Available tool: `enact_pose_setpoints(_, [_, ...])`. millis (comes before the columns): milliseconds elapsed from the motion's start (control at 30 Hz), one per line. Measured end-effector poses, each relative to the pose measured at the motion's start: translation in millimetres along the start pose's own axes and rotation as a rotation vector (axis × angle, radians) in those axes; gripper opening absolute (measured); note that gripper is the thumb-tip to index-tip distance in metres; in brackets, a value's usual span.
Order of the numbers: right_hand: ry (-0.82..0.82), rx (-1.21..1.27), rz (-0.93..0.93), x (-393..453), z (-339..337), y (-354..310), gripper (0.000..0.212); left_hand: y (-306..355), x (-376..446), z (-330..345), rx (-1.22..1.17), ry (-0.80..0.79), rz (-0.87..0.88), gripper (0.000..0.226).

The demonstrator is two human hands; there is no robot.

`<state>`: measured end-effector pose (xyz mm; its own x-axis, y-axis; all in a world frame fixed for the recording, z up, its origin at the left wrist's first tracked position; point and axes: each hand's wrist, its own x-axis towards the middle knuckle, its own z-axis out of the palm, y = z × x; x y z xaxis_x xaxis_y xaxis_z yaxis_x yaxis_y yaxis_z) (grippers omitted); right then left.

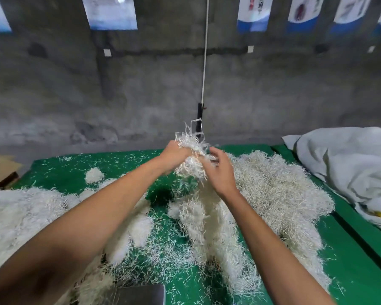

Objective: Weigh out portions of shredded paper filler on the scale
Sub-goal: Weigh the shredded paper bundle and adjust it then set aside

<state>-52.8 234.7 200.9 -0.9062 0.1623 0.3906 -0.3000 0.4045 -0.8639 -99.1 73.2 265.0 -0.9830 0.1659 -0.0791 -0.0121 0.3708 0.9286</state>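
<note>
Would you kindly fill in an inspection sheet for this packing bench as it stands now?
Surface: green cloth-covered table, strewn with loose shreds.
Job's things: large heap of white shredded paper; grey metal scale platform at the near edge, bare.
Clutter: crumpled white sack to the right; brown cardboard to the left.
Hands: left hand and right hand hold a raised clump of shredded paper.
Cables: white cord hanging down the wall.
Surroundings: grey concrete wall with posters.

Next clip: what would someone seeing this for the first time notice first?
Both hands, left hand and right hand, hold up a clump of shredded paper at centre. Below, white paper heaps cover a green table. A grey scale corner shows at the bottom edge.
</note>
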Motion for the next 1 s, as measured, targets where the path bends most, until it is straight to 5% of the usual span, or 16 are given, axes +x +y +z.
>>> enact_pose_setpoints(67, [-0.147, -0.039, 0.125, -11, 0, 19, 0.065, 8, -1, 1, -0.247, 0.007, -0.064, 0.078])
enact_pose_setpoints(167, [-0.331, -0.181, 0.210, -22, 1, 43, 0.081, 19, 1, -2, -0.412, 0.001, -0.122, 0.064])
enact_pose_setpoints(333, [-0.411, -0.386, 0.117, -4, -6, 34, 0.059, 12, 0, -1, -0.398, 0.060, -0.144, 0.067])
enact_pose_setpoints(467, [-0.242, -0.350, 0.079, 11, -19, 28, 0.040, 6, -4, -13, 0.302, -0.129, 0.203, 0.016])
enact_pose_setpoints(533, [-0.139, -0.447, 0.004, 20, -22, 18, 0.039, -1, -6, -14, 0.717, -0.228, 0.207, 0.008])
enact_pose_setpoints(667, [-0.101, -0.592, -0.148, 24, -17, -2, 0.012, 3, -2, -7, 1.093, -0.015, 0.279, 0.014])
enact_pose_setpoints(800, [-0.164, -0.409, -0.119, 11, 0, -14, 0.020, 6, 5, -1, 0.778, 0.267, 0.188, 0.021])
enact_pose_setpoints(867, [-0.106, -0.265, -0.118, 7, 9, -22, 0.022, 6, 8, 6, 0.480, 0.311, 0.051, 0.004])
enact_pose_setpoints(933, [-0.041, -0.155, -0.117, 6, 10, -23, 0.011, 10, 10, 2, 0.201, 0.246, -0.155, 0.046])
enact_pose_setpoints(1000, [0.011, -0.099, -0.096, 9, 3, -20, 0.028, 18, 8, -13, 0.143, 0.136, -0.215, 0.063])
